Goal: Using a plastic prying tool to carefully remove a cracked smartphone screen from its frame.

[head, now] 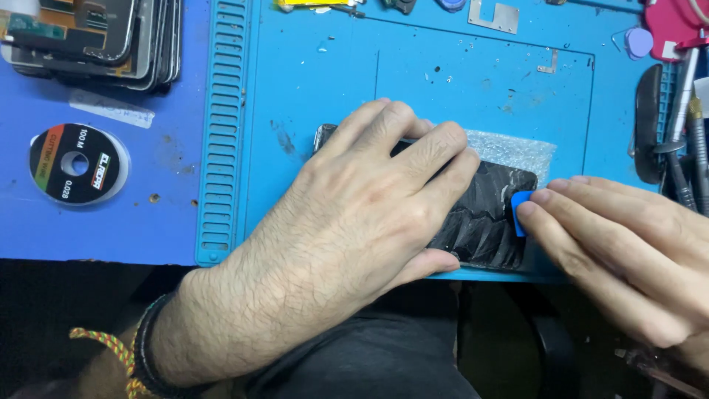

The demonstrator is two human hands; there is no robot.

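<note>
My left hand (369, 199) presses flat on a black phone (484, 214) lying on the blue mat (310, 89). My right hand (620, 244) pinches a blue pick (520, 210) at its edge. Pushed too deep, the pick could crack the glass.

A phone repair bench, this: blue ribbed work mat (221, 133) under the fingers, a stack of phone screens (103, 37) far beyond the left fingers, a reel of cutting wire (77, 164) nearer, screwdrivers and tweezers (687, 133) just past the right fingertips.
</note>
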